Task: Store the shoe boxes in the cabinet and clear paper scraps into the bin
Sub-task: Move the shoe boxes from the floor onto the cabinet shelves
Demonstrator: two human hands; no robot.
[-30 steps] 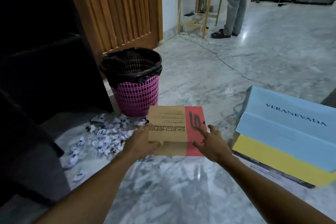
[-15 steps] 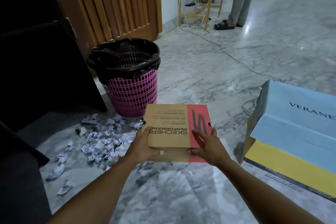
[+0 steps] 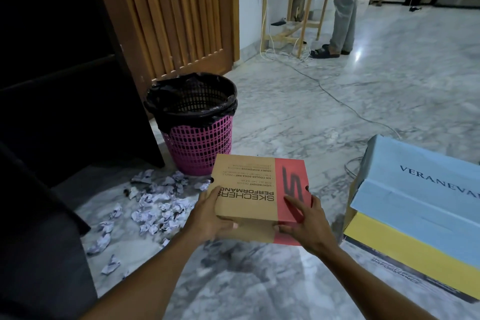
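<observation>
Box [image 3: 249, 189]: brown card with a red band on the lid, lid closed, held above the marble floor [image 3: 285, 117], just in front of the bin [image 3: 200, 148] and level.

Left hand [image 3: 210, 213]: grips the near left corner, thumb on the lid, fingers curled round the front wall.

Right hand [image 3: 309, 221]: holds the near right corner, fingers spread across the red band, thumb against the front wall.

Bin: pink mesh, black liner, upright, beside the dark cabinet [image 3: 65, 86].

Scraps [image 3: 155, 202]: crumpled paper scattered on the floor left of the box, between cabinet and bin.

Blue box [image 3: 420, 205]: stacked on a yellow box [image 3: 405, 254], right of the hands, apart from them.

A standing person [image 3: 342, 8] is at the far end of the room
</observation>
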